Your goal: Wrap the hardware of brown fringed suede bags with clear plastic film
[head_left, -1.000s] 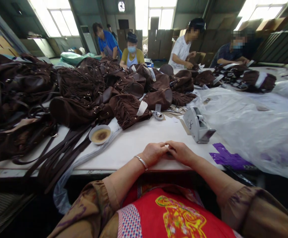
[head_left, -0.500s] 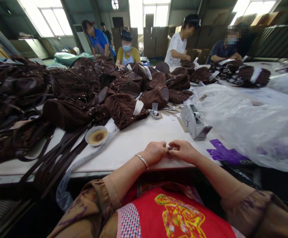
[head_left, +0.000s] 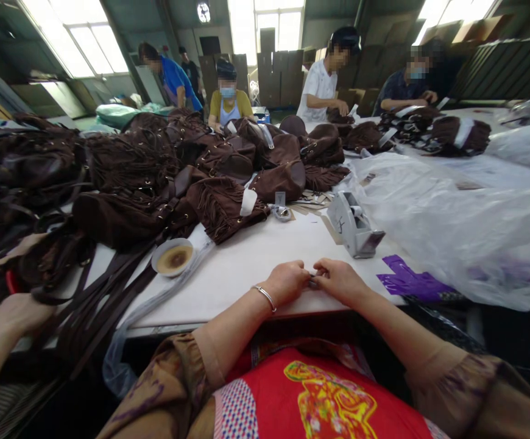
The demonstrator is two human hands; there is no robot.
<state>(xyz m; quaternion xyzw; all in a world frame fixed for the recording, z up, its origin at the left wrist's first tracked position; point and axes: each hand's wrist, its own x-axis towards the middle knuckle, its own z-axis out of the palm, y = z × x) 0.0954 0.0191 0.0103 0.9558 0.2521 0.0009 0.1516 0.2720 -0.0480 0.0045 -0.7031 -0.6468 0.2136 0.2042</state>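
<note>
My left hand (head_left: 287,282) and my right hand (head_left: 339,280) meet above the front edge of the white table (head_left: 228,280). Both have their fingers closed in a pinch. Between the fingertips is a small greyish thing (head_left: 312,278), too small to name. Ahead and to the right of my hands stands a grey tape dispenser (head_left: 355,227). Brown fringed bags with straps lie beyond; the nearest fringed bag (head_left: 226,207) has a white tag on it. A small clear-topped item with a coil (head_left: 280,211) rests beside that bag.
A white bowl (head_left: 173,256) of yellowish-brown paste stands to the left, near hanging brown straps (head_left: 105,311). Clear plastic bags (head_left: 448,213) and a purple wrapper (head_left: 411,281) cover the right side. A co-worker's hands (head_left: 21,312) handle a bag at far left. Several people work across the table.
My hands stay together, with only a slight shift of the fingers around the small thing. At far left, a co-worker's arm has come further into view. The view has turned slightly.
</note>
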